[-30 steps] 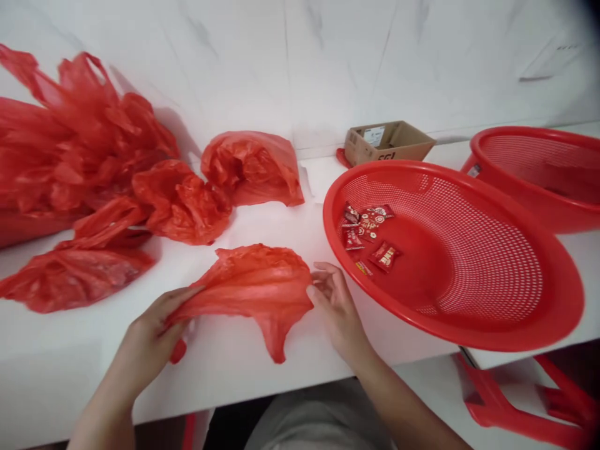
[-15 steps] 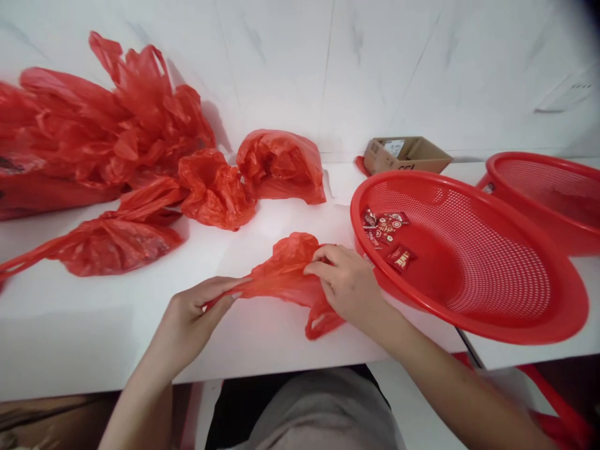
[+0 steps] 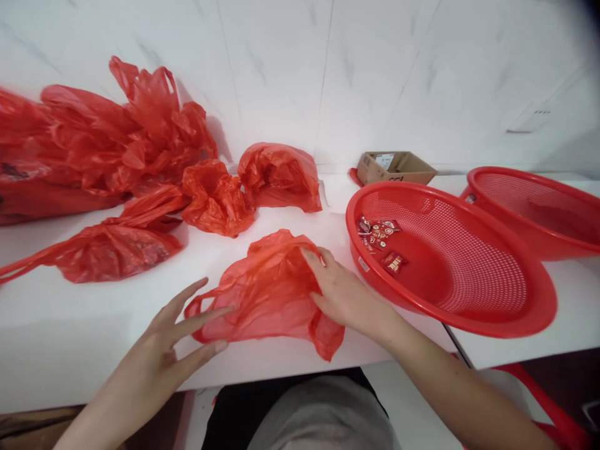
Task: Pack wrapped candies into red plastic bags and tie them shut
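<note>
A red plastic bag (image 3: 267,294) lies spread on the white table (image 3: 70,337) in front of me. My left hand (image 3: 173,340) is open, fingers stretched out, its fingertips touching the bag's left edge near a handle loop. My right hand (image 3: 340,294) rests flat on the bag's right side, fingers extended onto the plastic. Just to the right stands a large red perforated basket (image 3: 469,269) tilted toward me, with several small red wrapped sweets (image 3: 382,240) in it.
More crumpled red bags (image 3: 140,169) are heaped at the back left against the white wall. A second red basket (image 3: 539,206) sits at the far right, a small cardboard box (image 3: 396,166) behind the first basket. A red stool (image 3: 553,412) shows below the table.
The bag was pinched and bunched between both hands half a second ago; now it lies spread out, my left hand has let go and opened, and my right hand lies flat on it.
</note>
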Motion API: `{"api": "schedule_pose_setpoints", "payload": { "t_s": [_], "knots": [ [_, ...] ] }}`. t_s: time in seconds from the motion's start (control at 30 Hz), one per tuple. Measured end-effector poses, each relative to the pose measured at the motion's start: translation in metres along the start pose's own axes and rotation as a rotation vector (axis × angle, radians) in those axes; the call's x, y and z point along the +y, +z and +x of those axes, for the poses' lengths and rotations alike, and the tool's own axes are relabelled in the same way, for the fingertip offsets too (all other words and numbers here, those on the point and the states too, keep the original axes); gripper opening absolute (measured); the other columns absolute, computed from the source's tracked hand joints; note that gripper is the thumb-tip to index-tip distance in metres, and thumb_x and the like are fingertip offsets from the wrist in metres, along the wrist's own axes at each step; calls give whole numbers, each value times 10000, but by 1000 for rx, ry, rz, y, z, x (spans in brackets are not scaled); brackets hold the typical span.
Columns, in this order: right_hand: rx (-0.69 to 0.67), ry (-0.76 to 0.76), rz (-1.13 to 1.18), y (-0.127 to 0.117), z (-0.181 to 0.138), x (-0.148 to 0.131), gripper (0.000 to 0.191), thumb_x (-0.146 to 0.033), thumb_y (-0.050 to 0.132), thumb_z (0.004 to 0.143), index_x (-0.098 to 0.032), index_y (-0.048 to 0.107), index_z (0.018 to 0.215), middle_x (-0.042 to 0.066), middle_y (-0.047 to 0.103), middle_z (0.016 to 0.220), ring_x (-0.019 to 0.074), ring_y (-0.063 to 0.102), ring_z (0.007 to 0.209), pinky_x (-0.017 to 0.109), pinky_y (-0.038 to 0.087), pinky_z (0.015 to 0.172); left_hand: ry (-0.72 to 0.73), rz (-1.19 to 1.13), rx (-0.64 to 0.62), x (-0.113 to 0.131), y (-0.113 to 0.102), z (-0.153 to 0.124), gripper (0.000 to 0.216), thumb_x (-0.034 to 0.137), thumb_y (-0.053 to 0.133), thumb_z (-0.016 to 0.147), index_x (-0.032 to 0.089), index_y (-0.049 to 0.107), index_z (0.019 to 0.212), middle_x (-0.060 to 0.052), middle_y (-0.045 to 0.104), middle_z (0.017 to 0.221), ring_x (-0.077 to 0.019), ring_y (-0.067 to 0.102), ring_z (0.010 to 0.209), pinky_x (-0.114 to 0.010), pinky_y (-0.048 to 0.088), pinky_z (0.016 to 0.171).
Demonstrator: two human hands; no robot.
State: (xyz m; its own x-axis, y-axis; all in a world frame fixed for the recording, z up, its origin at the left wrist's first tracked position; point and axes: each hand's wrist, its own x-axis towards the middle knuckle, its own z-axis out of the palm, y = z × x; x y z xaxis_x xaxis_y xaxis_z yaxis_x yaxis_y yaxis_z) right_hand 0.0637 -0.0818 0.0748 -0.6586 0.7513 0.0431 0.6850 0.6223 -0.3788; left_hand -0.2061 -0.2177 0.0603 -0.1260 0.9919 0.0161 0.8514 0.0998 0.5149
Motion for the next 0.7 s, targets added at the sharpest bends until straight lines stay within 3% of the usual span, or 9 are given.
{"api": "schedule_pose_setpoints", "payload": {
  "t_s": [0.1, 0.17, 0.23, 0.33, 0.4, 0.5, 0.57, 0.63, 0.7],
  "knots": [
    [149, -190, -46, -30, -18, -8, 630, -216, 594, 819, -287, 419, 1420, 132, 419, 1440, 321, 507, 1220, 499, 508, 904, 48, -41, 86, 12, 19, 14, 399, 552, 574, 829, 382, 693, 1169, -10, 227, 1597, -365, 394, 1368, -473, 514, 959],
    [285, -235, -85, -61, -21, -2, 485, -314, 601, 857, -318, 519, 1335, 86, 470, 1405, 318, 483, 1252, 520, 475, 950, 85, -55, 80, 13, 34, 23, 373, 525, 554, 850, 355, 714, 1140, -22, 218, 1595, -363, 368, 1384, -521, 418, 1055],
    [349, -158, -120, -94, -14, 22, 387, -342, 576, 883, -316, 575, 1269, 67, 538, 1321, 297, 541, 1178, 497, 478, 926, 71, -73, 71, 11, 44, 30, 379, 494, 527, 871, 341, 695, 1175, -47, 296, 1552, -344, 459, 1319, -516, 420, 1056],
    [227, 131, -263, -123, 9, 85, 410, -372, 586, 878, -245, 595, 1267, 112, 572, 1253, 315, 569, 1120, 465, 441, 912, 35, -98, 75, 12, 49, 32, 451, 458, 508, 886, 347, 588, 1316, -71, 450, 1422, -307, 569, 1199, -475, 466, 1023],
    [44, 285, -285, -123, 24, 133, 529, -399, 628, 854, -198, 555, 1338, 175, 553, 1274, 329, 570, 1121, 442, 415, 915, 53, -107, 80, 20, 45, 30, 516, 445, 507, 885, 361, 496, 1394, -74, 436, 1433, -315, 524, 1258, -488, 435, 1052],
    [-49, 339, -265, -103, 36, 188, 728, -440, 726, 764, -147, 503, 1392, 241, 484, 1355, 319, 581, 1116, 395, 411, 918, 63, -147, 126, 34, 35, 25, 543, 444, 498, 885, 390, 439, 1422, -26, 251, 1576, -335, 352, 1401, -494, 432, 1054],
    [-108, 328, -241, -89, 39, 208, 795, -483, 753, 723, -159, 491, 1400, 227, 481, 1365, 297, 588, 1110, 357, 422, 922, 36, -163, 157, 37, 26, 24, 539, 463, 509, 871, 421, 453, 1405, 39, 188, 1611, -343, 293, 1432, -464, 482, 1015],
    [-176, 294, -219, -81, 40, 219, 743, -493, 748, 722, -180, 529, 1359, 188, 528, 1317, 275, 606, 1068, 330, 438, 912, 26, -148, 154, 36, 16, 26, 548, 493, 541, 839, 462, 473, 1383, 89, 232, 1600, -347, 284, 1436, -470, 462, 1041],
    [-224, 265, -217, -80, 42, 225, 540, -433, 701, 775, -181, 612, 1244, 159, 586, 1223, 264, 612, 1026, 322, 443, 899, 42, -139, 104, 34, 5, 33, 566, 523, 572, 805, 484, 491, 1364, 107, 287, 1579, -350, 289, 1433, -495, 371, 1108]
  ]
}}
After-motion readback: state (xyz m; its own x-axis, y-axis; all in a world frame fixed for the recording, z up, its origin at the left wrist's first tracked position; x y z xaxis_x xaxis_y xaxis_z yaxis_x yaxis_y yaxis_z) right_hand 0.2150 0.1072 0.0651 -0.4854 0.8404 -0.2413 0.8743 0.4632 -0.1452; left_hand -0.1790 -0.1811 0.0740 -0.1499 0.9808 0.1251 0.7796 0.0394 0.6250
